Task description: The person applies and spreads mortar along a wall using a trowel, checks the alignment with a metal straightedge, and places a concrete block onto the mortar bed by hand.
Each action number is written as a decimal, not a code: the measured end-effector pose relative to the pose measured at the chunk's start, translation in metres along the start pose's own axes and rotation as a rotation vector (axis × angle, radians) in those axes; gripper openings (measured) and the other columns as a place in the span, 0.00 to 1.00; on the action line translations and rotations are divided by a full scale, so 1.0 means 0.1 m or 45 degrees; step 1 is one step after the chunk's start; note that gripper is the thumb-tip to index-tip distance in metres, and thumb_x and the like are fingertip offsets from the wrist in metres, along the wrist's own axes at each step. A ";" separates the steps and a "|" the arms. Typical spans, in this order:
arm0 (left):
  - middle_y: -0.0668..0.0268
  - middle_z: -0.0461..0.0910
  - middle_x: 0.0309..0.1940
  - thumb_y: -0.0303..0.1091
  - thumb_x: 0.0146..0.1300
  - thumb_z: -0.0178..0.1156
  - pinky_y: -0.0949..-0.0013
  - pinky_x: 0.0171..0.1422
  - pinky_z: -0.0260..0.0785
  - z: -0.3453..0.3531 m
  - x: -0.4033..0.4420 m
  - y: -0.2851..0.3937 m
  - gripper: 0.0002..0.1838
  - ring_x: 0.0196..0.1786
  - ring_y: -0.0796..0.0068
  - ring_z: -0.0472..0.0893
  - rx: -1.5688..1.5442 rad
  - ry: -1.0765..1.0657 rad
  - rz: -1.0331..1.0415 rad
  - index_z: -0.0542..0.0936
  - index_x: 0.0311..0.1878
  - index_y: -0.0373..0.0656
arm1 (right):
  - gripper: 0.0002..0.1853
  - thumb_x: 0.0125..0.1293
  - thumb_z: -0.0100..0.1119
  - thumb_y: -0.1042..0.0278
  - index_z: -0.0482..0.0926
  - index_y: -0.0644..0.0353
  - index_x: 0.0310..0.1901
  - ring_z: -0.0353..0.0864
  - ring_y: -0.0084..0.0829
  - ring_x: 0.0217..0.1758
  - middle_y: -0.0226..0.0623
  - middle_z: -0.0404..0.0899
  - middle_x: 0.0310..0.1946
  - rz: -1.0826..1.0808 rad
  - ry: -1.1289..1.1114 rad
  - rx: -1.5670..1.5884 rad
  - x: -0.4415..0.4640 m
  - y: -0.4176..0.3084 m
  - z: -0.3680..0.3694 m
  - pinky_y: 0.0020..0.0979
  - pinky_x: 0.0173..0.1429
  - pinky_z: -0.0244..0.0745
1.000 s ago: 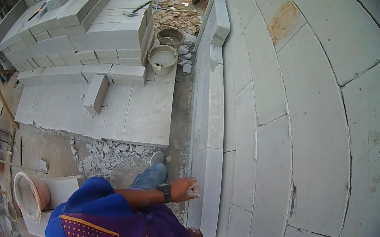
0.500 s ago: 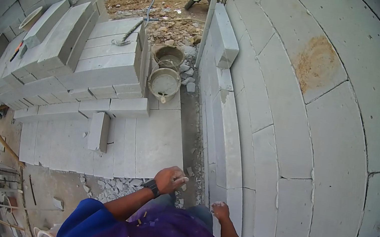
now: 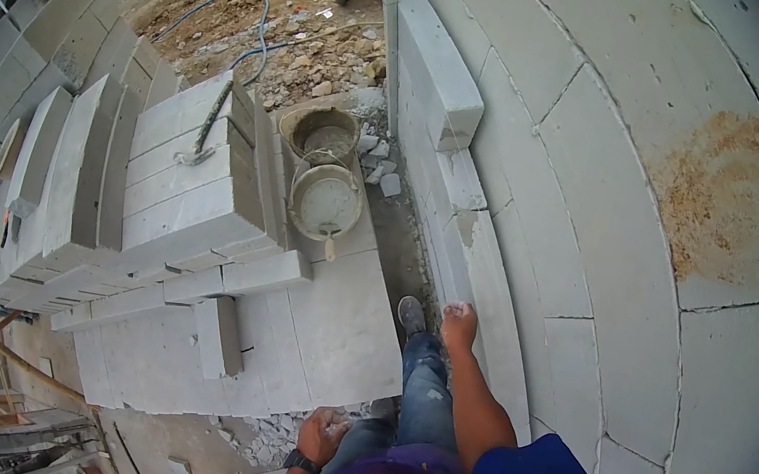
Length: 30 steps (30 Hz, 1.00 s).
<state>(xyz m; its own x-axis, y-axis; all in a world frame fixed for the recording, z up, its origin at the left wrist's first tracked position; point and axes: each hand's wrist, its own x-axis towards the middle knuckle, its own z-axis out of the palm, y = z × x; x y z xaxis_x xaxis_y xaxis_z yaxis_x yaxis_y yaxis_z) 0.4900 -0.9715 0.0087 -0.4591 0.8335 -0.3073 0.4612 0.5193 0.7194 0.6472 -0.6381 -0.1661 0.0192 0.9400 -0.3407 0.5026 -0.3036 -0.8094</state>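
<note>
Block ledge (image 3: 497, 309) along the wall (image 3: 619, 259); right hand (image 3: 458, 325) beside it, left hand (image 3: 322, 434) low by the thigh (image 3: 363, 443).
Ledge runs forward, with a block (image 3: 437, 70) on its far part; right fingers curled near the edge, contact unclear; left fingers bent, nothing visible in them; cannot tell if either hand is fully closed; shoe (image 3: 411, 316) in the narrow gap (image 3: 400, 225); possible trouble: a stumble, from cramped footing; also a trowel handle (image 3: 330, 249) jutting past the bucket (image 3: 360, 201), knocked by a passing leg.
</note>
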 end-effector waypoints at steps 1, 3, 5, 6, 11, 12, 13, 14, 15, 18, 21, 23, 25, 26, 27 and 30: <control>0.57 0.87 0.40 0.38 0.58 0.72 0.56 0.49 0.77 0.08 0.02 -0.04 0.11 0.44 0.55 0.85 0.026 -0.013 -0.057 0.84 0.35 0.41 | 0.15 0.67 0.64 0.66 0.80 0.67 0.51 0.86 0.39 0.45 0.46 0.85 0.44 -0.040 0.030 0.022 0.28 -0.16 0.21 0.37 0.52 0.78; 0.55 0.87 0.39 0.39 0.57 0.73 0.56 0.46 0.78 0.26 0.08 -0.11 0.12 0.40 0.55 0.86 0.024 -0.014 -0.236 0.84 0.35 0.40 | 0.24 0.66 0.66 0.60 0.76 0.66 0.58 0.80 0.50 0.58 0.53 0.80 0.56 -0.207 0.158 -0.130 0.78 -0.60 0.51 0.44 0.63 0.73; 0.55 0.87 0.38 0.38 0.58 0.74 0.59 0.45 0.79 0.45 0.28 -0.19 0.13 0.38 0.57 0.87 -0.040 -0.009 -0.365 0.83 0.37 0.39 | 0.32 0.65 0.67 0.55 0.71 0.64 0.66 0.72 0.55 0.66 0.55 0.75 0.61 -0.399 0.350 -0.384 1.30 -1.08 0.79 0.52 0.70 0.65; 0.55 0.87 0.37 0.37 0.59 0.74 0.61 0.45 0.80 0.53 0.53 -0.14 0.13 0.38 0.59 0.87 -0.104 0.009 -0.452 0.83 0.38 0.38 | 0.36 0.65 0.68 0.53 0.68 0.63 0.69 0.67 0.57 0.69 0.55 0.72 0.63 -0.447 0.445 -0.478 1.57 -1.22 0.95 0.55 0.73 0.60; 0.52 0.88 0.41 0.33 0.64 0.72 0.67 0.49 0.81 0.48 1.18 0.31 0.14 0.42 0.66 0.89 -0.375 0.018 -0.670 0.81 0.43 0.31 | 0.52 0.60 0.72 0.44 0.55 0.68 0.75 0.59 0.58 0.75 0.56 0.61 0.71 -0.628 0.664 -0.530 2.53 -1.88 1.38 0.59 0.76 0.51; 0.52 0.88 0.41 0.33 0.64 0.72 0.67 0.49 0.81 0.48 1.23 0.34 0.14 0.42 0.66 0.89 -0.403 0.038 -0.684 0.81 0.43 0.31 | 0.55 0.59 0.72 0.42 0.52 0.69 0.76 0.58 0.58 0.75 0.57 0.60 0.72 -0.610 0.681 -0.547 2.66 -1.93 1.43 0.59 0.77 0.50; 0.52 0.88 0.41 0.33 0.64 0.72 0.67 0.49 0.81 0.48 1.25 0.37 0.14 0.43 0.66 0.89 -0.426 0.053 -0.693 0.81 0.44 0.31 | 0.59 0.59 0.72 0.39 0.49 0.70 0.77 0.57 0.58 0.76 0.58 0.58 0.74 -0.586 0.703 -0.565 2.76 -1.96 1.46 0.59 0.78 0.50; 0.51 0.88 0.42 0.33 0.64 0.72 0.67 0.50 0.81 0.48 1.28 0.38 0.15 0.43 0.66 0.89 -0.447 0.068 -0.696 0.81 0.44 0.31 | 0.64 0.57 0.73 0.37 0.45 0.73 0.78 0.54 0.57 0.79 0.61 0.53 0.76 -0.509 0.611 -0.626 2.84 -2.01 1.44 0.60 0.80 0.46; 0.51 0.88 0.42 0.33 0.63 0.73 0.67 0.50 0.81 0.48 1.25 0.36 0.15 0.45 0.66 0.89 -0.456 0.075 -0.719 0.82 0.44 0.30 | 0.64 0.57 0.73 0.37 0.44 0.73 0.78 0.54 0.56 0.79 0.61 0.53 0.76 -0.476 0.574 -0.670 2.90 -2.03 1.44 0.60 0.81 0.45; 0.53 0.88 0.39 0.36 0.66 0.71 0.69 0.48 0.79 0.42 1.05 0.16 0.17 0.43 0.69 0.88 -0.245 -0.156 -0.730 0.82 0.47 0.30 | 0.65 0.56 0.74 0.37 0.43 0.73 0.78 0.54 0.54 0.81 0.62 0.53 0.77 -0.370 0.473 -0.740 3.01 -2.11 1.39 0.60 0.83 0.39; 0.53 0.86 0.49 0.37 0.67 0.69 0.59 0.53 0.79 0.42 0.60 -0.36 0.36 0.49 0.56 0.86 -0.062 -0.271 -0.608 0.66 0.75 0.40 | 0.67 0.55 0.73 0.35 0.42 0.73 0.79 0.55 0.50 0.81 0.60 0.55 0.77 -0.286 0.397 -0.729 3.10 -2.17 1.30 0.59 0.84 0.34; 0.52 0.86 0.47 0.34 0.67 0.68 0.60 0.50 0.79 0.34 0.54 -0.45 0.26 0.48 0.56 0.86 -0.058 -0.227 -0.684 0.75 0.66 0.36 | 0.67 0.56 0.71 0.33 0.42 0.73 0.79 0.56 0.46 0.81 0.58 0.58 0.76 -0.288 0.361 -0.748 3.14 -2.15 1.27 0.57 0.85 0.33; 0.52 0.86 0.47 0.33 0.67 0.67 0.61 0.50 0.80 0.19 0.69 -0.11 0.24 0.47 0.57 0.86 -0.179 -0.106 -0.693 0.76 0.64 0.35 | 0.67 0.56 0.70 0.32 0.43 0.73 0.79 0.58 0.45 0.81 0.56 0.59 0.76 -0.277 0.369 -0.766 3.12 -2.17 1.26 0.56 0.85 0.33; 0.52 0.86 0.48 0.32 0.67 0.67 0.61 0.50 0.80 0.17 0.65 -0.15 0.25 0.48 0.57 0.87 -0.153 -0.141 -0.691 0.75 0.65 0.35 | 0.66 0.56 0.70 0.31 0.43 0.73 0.79 0.58 0.45 0.80 0.56 0.60 0.76 -0.273 0.368 -0.780 3.11 -2.16 1.27 0.56 0.85 0.34; 0.52 0.86 0.48 0.32 0.68 0.67 0.61 0.50 0.80 0.15 0.61 -0.21 0.26 0.48 0.57 0.87 -0.128 -0.178 -0.690 0.75 0.66 0.35 | 0.66 0.56 0.70 0.31 0.44 0.73 0.79 0.58 0.45 0.80 0.56 0.60 0.76 -0.280 0.381 -0.785 3.10 -2.15 1.28 0.55 0.85 0.34; 0.52 0.87 0.44 0.35 0.67 0.69 0.65 0.49 0.80 0.09 0.62 -0.20 0.22 0.46 0.63 0.88 -0.166 -0.205 -0.749 0.78 0.58 0.32 | 0.66 0.56 0.70 0.32 0.45 0.72 0.79 0.58 0.45 0.80 0.54 0.61 0.75 -0.283 0.415 -0.790 3.11 -2.16 1.29 0.54 0.86 0.36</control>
<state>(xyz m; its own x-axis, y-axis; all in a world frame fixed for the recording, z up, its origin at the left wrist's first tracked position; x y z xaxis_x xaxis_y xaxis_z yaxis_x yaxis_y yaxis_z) 0.4592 -0.9287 -0.0298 -0.4834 0.4380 -0.7580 0.0643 0.8813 0.4682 0.4329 -0.3000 -0.1587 0.0675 0.9970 0.0374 0.9194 -0.0476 -0.3904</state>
